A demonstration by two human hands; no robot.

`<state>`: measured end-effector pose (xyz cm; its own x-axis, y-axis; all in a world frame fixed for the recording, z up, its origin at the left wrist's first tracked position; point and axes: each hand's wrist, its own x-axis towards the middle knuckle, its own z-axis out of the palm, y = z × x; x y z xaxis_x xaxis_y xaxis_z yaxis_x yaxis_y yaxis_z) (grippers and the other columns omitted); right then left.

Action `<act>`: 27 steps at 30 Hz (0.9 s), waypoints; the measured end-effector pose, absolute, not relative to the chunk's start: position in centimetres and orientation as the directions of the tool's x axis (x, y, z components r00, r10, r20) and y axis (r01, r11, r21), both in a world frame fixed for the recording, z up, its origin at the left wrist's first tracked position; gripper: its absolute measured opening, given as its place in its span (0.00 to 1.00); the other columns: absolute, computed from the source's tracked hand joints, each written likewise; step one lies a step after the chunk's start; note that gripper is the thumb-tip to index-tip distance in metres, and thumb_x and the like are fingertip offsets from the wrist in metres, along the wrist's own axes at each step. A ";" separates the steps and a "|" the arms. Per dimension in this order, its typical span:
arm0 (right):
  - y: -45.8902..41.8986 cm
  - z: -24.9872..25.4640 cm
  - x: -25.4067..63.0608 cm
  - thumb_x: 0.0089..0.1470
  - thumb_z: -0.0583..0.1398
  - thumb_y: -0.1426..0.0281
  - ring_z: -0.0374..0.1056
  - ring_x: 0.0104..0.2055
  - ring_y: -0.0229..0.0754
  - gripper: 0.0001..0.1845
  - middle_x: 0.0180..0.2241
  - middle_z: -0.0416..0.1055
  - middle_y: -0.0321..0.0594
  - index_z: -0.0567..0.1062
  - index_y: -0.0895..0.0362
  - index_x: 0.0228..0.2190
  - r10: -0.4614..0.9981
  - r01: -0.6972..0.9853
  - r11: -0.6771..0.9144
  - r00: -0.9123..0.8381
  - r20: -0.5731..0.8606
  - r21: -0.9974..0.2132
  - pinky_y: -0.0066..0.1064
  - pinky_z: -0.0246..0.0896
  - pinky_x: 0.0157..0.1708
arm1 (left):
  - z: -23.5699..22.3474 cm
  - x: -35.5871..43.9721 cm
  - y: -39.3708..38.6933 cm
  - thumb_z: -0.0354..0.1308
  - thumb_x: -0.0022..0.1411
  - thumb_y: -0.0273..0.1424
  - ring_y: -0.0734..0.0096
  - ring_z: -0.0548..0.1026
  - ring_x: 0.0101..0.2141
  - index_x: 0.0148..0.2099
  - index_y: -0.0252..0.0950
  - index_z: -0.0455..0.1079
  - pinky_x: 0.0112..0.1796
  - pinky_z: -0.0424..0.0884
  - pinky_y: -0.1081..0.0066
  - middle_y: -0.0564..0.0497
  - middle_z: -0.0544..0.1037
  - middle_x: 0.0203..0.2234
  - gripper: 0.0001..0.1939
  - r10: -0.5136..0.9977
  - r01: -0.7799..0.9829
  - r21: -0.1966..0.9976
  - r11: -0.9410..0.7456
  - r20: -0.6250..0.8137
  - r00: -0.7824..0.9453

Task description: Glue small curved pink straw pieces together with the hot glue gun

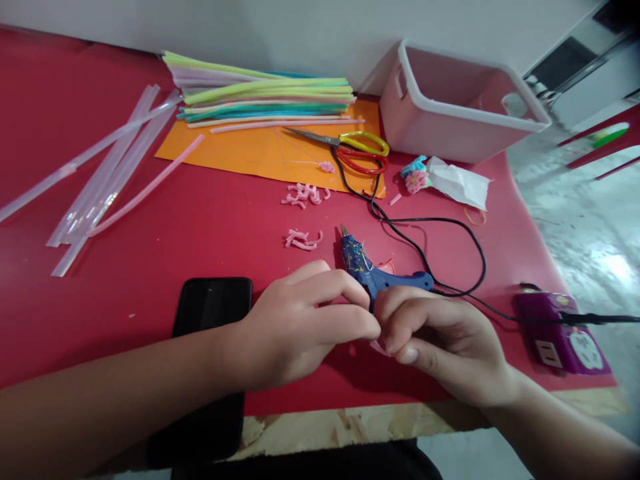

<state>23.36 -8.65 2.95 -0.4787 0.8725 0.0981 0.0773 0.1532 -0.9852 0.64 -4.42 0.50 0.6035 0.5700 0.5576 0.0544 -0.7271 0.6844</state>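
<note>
The glue gun [357,260] looks plastic, the pipe cleaners [265,93] fuzzy, glue sticks [114,189] glossy.

No legible text, labels, brands, numbers or signs.

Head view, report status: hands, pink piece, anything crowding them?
Right hand pinching small pink piece, mostly hidden. Left hand alongside, fingers curled, grip unclear. Glue gun close beyond hands; phone partly covered by left forearm.
</note>
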 end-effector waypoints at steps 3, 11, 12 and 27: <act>-8.7 3.0 23.3 0.61 0.65 0.70 0.74 0.35 0.38 0.03 0.33 0.76 0.38 0.82 0.53 0.36 0.882 0.073 0.199 -0.449 0.147 -0.977 0.31 0.73 0.37 | 0.5 0.6 -4.4 0.53 0.69 0.20 0.72 0.73 0.34 0.39 0.40 0.75 0.39 0.69 0.72 0.50 0.80 0.37 0.13 0.576 0.040 0.691 -0.721 0.567 0.589; -8.7 3.1 23.2 0.58 0.68 0.66 0.72 0.32 0.37 0.06 0.34 0.76 0.39 0.83 0.53 0.38 0.890 0.084 0.211 -0.429 0.156 -0.974 0.30 0.73 0.33 | 0.8 0.2 -4.3 0.54 0.66 0.20 0.71 0.74 0.34 0.38 0.41 0.76 0.41 0.71 0.69 0.50 0.79 0.38 0.12 0.582 0.035 0.686 -0.727 0.588 0.561; -8.7 3.2 23.2 0.57 0.68 0.66 0.71 0.32 0.37 0.07 0.35 0.75 0.39 0.83 0.53 0.39 0.888 0.086 0.207 -0.434 0.151 -0.975 0.29 0.72 0.33 | 0.8 0.3 -4.3 0.54 0.66 0.20 0.72 0.74 0.34 0.38 0.41 0.76 0.41 0.71 0.69 0.50 0.79 0.38 0.12 0.582 0.033 0.687 -0.725 0.588 0.562; -8.8 3.0 23.2 0.52 0.72 0.60 0.68 0.32 0.36 0.17 0.36 0.72 0.37 0.82 0.53 0.42 0.878 -0.023 0.172 -0.450 0.164 -0.985 0.29 0.71 0.32 | 0.8 0.4 -4.2 0.55 0.63 0.16 0.73 0.74 0.36 0.38 0.38 0.76 0.42 0.72 0.72 0.49 0.77 0.39 0.13 0.574 -0.043 0.716 -0.696 0.593 0.565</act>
